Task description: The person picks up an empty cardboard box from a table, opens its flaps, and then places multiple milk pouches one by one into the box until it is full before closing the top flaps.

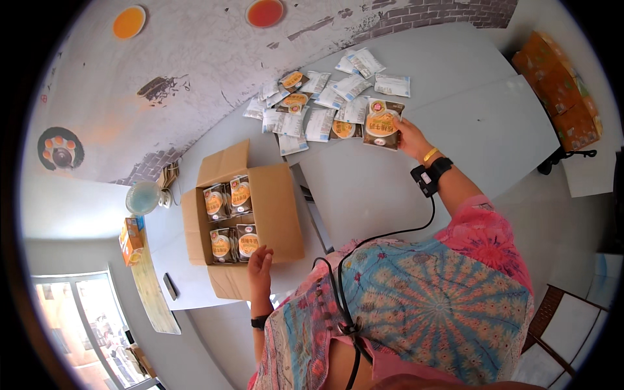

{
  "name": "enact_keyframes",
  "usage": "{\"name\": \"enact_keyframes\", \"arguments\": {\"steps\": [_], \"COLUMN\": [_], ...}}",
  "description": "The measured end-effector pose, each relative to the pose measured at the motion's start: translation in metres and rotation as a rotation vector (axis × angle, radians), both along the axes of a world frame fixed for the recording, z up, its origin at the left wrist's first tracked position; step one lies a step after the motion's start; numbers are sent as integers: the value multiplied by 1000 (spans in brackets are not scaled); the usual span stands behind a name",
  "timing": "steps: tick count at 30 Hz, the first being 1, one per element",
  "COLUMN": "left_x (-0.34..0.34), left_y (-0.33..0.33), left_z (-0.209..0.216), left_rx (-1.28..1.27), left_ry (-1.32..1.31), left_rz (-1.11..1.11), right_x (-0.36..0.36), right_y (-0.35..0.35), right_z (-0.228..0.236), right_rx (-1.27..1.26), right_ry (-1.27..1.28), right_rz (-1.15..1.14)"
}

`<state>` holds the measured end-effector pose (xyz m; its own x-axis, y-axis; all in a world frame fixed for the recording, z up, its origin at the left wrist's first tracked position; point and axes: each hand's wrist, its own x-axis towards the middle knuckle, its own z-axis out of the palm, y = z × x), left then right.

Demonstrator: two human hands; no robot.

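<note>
My right hand (411, 138) grips a brown and orange sachet (381, 123) by its right side, holding it upright over the table. Just left of it lies a loose pile of sachets (320, 123), most with the white printed back up and a few with the brown front showing. My left hand (260, 266) is at the near edge of an open cardboard box (278, 211), fingers loosely bent with nothing seen in them. Inside the box, brown sachets stand packed in several groups (221, 244); the closest sachet (247, 240) is right by my left fingertips.
The grey table (448, 130) runs along a wall, with a gap (309, 198) between its sections beside the box. A dark phone (170, 286), a round translucent fan-like object (143, 197) and an orange carton (131, 241) are at the left. Orange boxes (556, 91) stand far right. A black cable (390, 233) hangs from my right wrist.
</note>
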<state>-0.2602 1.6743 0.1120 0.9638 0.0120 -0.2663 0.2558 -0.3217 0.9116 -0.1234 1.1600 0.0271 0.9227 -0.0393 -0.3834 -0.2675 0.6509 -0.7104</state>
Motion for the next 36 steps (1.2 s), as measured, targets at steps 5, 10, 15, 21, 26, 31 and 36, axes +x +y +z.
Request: {"name": "enact_keyframes", "arguments": {"steps": [5,10,15,21,26,31,36], "left_x": [14,29,33,28,30,22,21], "left_y": [-9,-20,-29,-48,-42,-23,3], "left_z": [8,6,-3,14,-3,6,-16], "left_rx": [-134,-182,-251,-435,-547,-726,-848], "left_ry": [44,18,33,210,238,257,230], "left_rz": [-69,-201,-330,-438,-457,-367,-304], "right_x": [-45,-69,-90,-111,-121,-127,-130], "right_y": [69,136,195,250,278,292,293], "right_z": [46,60,62,78,79,86,94], "right_rx": [282,141,73,27,19,-118,-203], "right_ry": [-86,-48,-28,18,-18,44,22], "right_rz": [149,158,228,294,344,537,728]}}
